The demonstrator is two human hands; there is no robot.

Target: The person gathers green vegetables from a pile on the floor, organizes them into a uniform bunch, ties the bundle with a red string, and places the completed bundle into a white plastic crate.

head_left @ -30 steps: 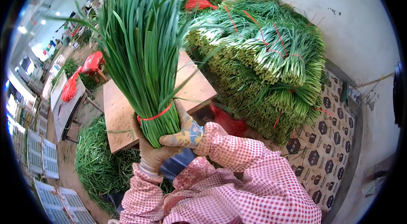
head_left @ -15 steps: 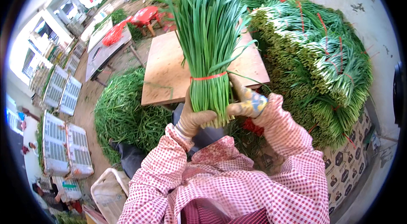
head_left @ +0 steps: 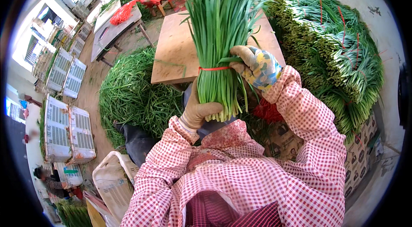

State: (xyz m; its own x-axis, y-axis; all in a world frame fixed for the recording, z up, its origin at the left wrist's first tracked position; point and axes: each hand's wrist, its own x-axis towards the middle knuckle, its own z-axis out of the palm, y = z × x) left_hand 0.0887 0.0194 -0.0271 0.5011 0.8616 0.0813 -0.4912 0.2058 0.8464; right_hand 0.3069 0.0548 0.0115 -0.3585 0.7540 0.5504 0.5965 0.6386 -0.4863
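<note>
A thick bunch of green garlic chives (head_left: pixel 219 25) stands upright in front of me, its cut ends down. A red tie (head_left: pixel 214 68) rings it low on the stalks. My left hand (head_left: pixel 198 109), in a tan glove, is closed around the stalks below the tie, its thumb across the front. At the bunch's right side, level with the tie, my right hand (head_left: pixel 256 65) has its fingers bent together on a loose chive leaf (head_left: pixel 229 59). That glove is tan with a blue and yellow patterned back. The bunch hides part of the left fingers.
Behind the bunch is a wooden table (head_left: pixel 176 51). Tied chive bunches (head_left: pixel 334 46) are stacked high at the right. A heap of loose leaves (head_left: pixel 133 89) lies left, near a white plastic chair (head_left: pixel 113 184). Red ties (head_left: pixel 268 111) hang beside my right forearm. Crates (head_left: pixel 58 130) line the far left.
My right hand has left the stalk ends and moved up beside the tie, onto a loose leaf. The left hand keeps its hold. The view has shifted slightly.
</note>
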